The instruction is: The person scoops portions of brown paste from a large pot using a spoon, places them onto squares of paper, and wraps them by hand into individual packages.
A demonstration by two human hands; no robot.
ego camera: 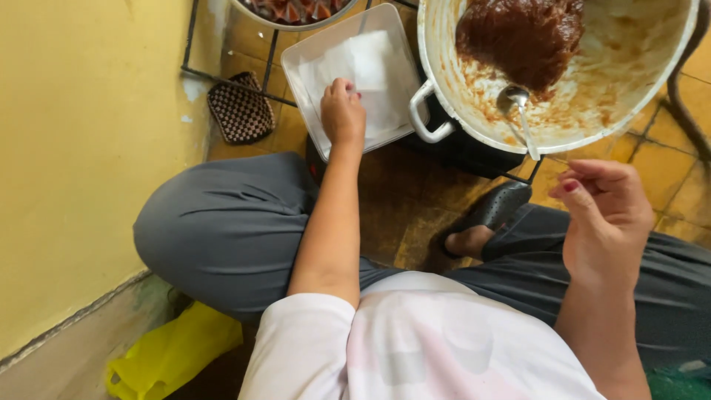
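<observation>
My left hand (342, 112) reaches forward and presses its fingers onto a white sheet (363, 70) lying in a white square tray (307, 59). My right hand (603, 215) hovers over my right knee with fingers loosely curled and nothing in it. Just above it a metal spoon (518, 111) rests inside a large white pot (629, 89) smeared with brown paste (522, 33). The pot's handle (426, 115) touches the tray's right edge.
A yellow wall (81, 148) stands close on the left. A woven brown pad (239, 111) lies by a metal rack. A bowl (289, 11) of dark pieces sits at the top. A yellow bag (167, 355) lies by my left leg, on a tiled floor.
</observation>
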